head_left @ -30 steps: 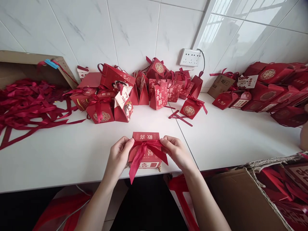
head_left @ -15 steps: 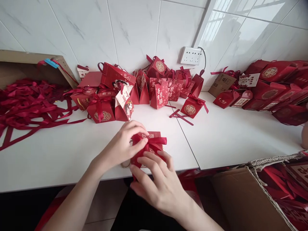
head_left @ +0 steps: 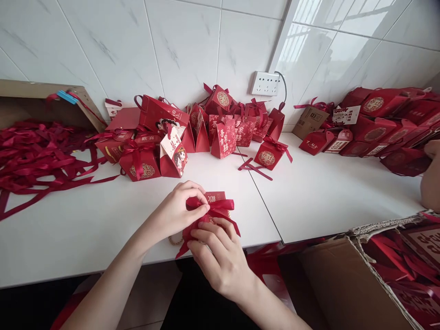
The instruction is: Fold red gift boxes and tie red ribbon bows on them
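On the white table in front of me lies a small red gift box (head_left: 217,197) with gold lettering and a red ribbon (head_left: 222,205) tied in a bow across it. My left hand (head_left: 184,206) pinches the bow's left loop near the knot between thumb and fingers. Lower on the box, my right hand (head_left: 220,256) has its fingers bent over the ribbon's hanging tails; its thumb is hidden. One tail sticks out left of the right hand, another to the right. A gold twisted cord (head_left: 176,240) shows at the box's left side.
Red gift boxes (head_left: 140,165) stand along the tiled wall, with more stacked at right (head_left: 378,128). Loose ribbons (head_left: 44,156) spill from a carton (head_left: 41,89) at left. An open carton (head_left: 337,275) stands at lower right. Another person's hand (head_left: 431,174) is at the right edge.
My right-hand fingers have drawn closer together over the ribbon tails, which now show more on both sides. The left hand keeps its pinch. Another person's hand has come further into view at right.
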`<state>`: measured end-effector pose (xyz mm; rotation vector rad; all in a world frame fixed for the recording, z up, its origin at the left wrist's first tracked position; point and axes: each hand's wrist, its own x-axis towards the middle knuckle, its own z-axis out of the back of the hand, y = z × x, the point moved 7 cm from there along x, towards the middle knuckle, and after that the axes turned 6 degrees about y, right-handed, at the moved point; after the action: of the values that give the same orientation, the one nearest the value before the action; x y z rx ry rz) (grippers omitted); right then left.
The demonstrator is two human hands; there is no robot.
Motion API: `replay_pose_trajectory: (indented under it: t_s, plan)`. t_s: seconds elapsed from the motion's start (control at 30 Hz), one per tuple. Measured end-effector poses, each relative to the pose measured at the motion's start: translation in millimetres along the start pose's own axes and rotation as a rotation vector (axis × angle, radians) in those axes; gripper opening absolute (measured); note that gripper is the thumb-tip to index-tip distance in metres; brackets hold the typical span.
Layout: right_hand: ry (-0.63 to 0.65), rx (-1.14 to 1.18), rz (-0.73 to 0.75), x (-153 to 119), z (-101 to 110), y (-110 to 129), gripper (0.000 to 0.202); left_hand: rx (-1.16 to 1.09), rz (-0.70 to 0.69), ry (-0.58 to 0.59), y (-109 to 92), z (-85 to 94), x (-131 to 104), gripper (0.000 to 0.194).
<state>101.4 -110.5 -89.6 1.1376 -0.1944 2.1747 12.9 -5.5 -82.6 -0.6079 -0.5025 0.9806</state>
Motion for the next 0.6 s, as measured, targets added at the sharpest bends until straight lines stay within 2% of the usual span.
replay_pose_trajectory:
  t_s: [0.5,0.6]
  plan:
    - [-0.112,0.099,0.131,6.5,-7.2,7.0,0.018,-0.016,0.033,-0.070,8.8,-4.4,-3.4,0.017]
    - [-0.079,0.083,0.143,8.0,-7.4,9.9,0.017,-0.015,0.016,-0.078,7.8,-5.1,-2.6,0.017]
